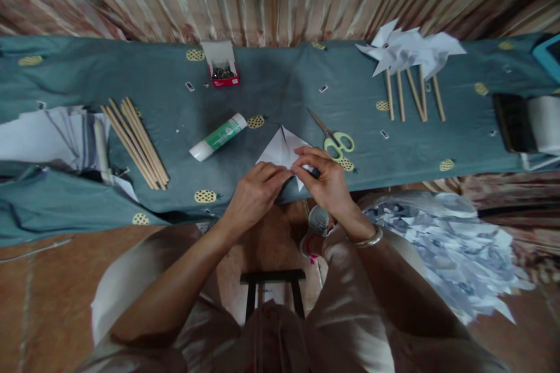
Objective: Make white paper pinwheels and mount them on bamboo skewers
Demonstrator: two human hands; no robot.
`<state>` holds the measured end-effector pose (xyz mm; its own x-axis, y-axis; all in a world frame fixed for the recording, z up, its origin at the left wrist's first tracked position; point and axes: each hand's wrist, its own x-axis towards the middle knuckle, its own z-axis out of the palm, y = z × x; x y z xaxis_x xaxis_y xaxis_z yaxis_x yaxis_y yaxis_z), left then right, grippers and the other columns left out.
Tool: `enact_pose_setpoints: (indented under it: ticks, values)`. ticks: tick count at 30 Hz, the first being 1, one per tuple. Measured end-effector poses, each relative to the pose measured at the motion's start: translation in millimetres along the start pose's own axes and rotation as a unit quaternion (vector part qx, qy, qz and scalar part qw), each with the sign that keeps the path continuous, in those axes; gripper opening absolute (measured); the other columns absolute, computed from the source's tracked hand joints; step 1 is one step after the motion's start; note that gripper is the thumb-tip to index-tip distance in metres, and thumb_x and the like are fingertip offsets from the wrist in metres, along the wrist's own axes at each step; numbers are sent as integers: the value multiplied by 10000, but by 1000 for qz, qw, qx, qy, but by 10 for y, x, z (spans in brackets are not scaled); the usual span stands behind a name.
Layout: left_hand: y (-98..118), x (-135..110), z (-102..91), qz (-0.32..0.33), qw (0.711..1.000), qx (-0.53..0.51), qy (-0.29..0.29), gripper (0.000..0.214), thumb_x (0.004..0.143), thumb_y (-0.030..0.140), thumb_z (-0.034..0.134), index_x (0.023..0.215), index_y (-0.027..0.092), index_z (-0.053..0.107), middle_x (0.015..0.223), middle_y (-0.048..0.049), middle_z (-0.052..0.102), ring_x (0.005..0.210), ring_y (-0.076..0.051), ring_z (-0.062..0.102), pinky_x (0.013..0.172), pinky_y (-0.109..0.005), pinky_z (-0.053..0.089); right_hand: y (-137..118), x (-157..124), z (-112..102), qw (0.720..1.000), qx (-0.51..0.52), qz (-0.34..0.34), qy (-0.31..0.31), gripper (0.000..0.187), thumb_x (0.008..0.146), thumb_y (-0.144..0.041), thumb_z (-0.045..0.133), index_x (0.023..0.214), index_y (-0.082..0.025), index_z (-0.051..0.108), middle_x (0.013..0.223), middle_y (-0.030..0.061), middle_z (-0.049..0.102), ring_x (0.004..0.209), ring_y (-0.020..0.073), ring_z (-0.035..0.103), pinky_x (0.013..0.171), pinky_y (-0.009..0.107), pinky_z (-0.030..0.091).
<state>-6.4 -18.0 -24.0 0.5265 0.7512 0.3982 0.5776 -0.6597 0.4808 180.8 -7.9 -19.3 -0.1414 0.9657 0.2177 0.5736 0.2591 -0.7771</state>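
Observation:
A white paper piece, cut in from its corners, lies at the table's front edge under both hands. My left hand is closed, its thumb and fingers pinching the paper near its middle. My right hand meets it there, thumb and index finger pressed on the same paper; the exact spot between the fingertips is partly hidden. Just beyond my right hand rest scissors with pale green handles, blades pointing away to the left. A green and white glue stick lies left of the paper.
Wooden sticks and stacked paper lie left. A small open red box of metal pins stands behind. Finished paper pinwheels on sticks lie right, near a dark phone-like object. A bag of paper pieces sits below right.

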Motion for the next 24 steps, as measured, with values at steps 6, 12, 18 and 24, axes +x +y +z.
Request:
enact_pose_setpoints:
  ticks: [6,12,18,24]
  values:
    - [-56,-26,39,11,1000,-7,14,221,948,157,491,1109,166,642,1028,-84,681,943,-187,608,818,-327,542,-8,-10,30,1000,-21,1,7,45,842,-237,633,833,-228,676,1100,60,700,1068,225,637,974,414,477]
    - [-50,-1,36,8,1000,-8,14,213,951,165,489,1085,155,655,1007,-85,684,922,-183,606,805,-320,538,-43,-58,-5,999,-27,2,21,83,825,-211,646,906,-211,667,1116,83,696,1075,228,633,949,417,497]
    - [-33,22,14,-6,1000,0,7,199,939,156,507,1055,148,669,1003,-86,690,907,-183,615,805,-313,536,-58,-92,-34,999,-41,0,8,82,849,-210,611,912,-230,660,1131,76,686,1103,233,620,999,449,472]
    - [-47,30,22,-11,1000,1,4,194,934,154,516,1046,138,674,1007,-86,684,920,-180,621,823,-305,531,-64,-102,-37,998,-59,-12,1,91,871,-217,596,930,-229,663,1139,76,683,1104,228,612,1004,447,473]
